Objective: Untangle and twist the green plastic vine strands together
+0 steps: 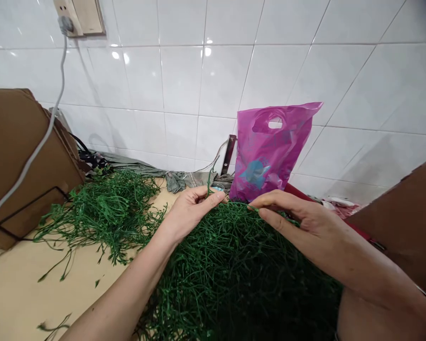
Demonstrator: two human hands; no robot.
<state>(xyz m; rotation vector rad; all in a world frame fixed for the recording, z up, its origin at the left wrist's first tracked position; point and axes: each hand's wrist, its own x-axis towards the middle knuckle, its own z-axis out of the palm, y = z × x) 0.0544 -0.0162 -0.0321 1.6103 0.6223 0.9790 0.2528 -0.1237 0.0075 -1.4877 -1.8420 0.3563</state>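
Note:
Near the middle of the head view, my left hand is closed, thumb against forefinger, on a thin green plastic stem whose upper part sticks up above the fingers. To the right, my right hand pinches a thin green strand between thumb and fingertips. This strand runs across the gap towards my left hand; whether it is the same stem I cannot tell. Both hands are over a large heap of tangled green plastic stems, its front part in dark shadow. A smaller heap of similar stems lies to the left.
A pink plastic bag stands against the tiled wall behind the heap. Cardboard boxes flank the pale tabletop, one on the left and a brown one on the right. A grey cable hangs from a wall socket.

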